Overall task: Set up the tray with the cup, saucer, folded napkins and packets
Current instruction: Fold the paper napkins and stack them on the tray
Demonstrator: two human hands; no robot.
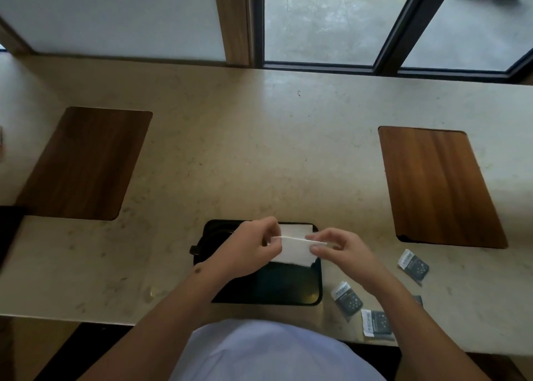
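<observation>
A pale stone bench [259, 149] carries two wooden inlays [83, 164], one at each end. Behind the bench, dark-framed windows [320, 20] show grey pavement in daylight.

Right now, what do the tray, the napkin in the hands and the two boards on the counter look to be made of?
Tray: probably plastic, black and glossy, with a faint sheen. Napkin: white paper, thin, with a sharp fold line. Left board and right board: wood or wood veneer, brown with straight grain, smooth matte finish.
</observation>
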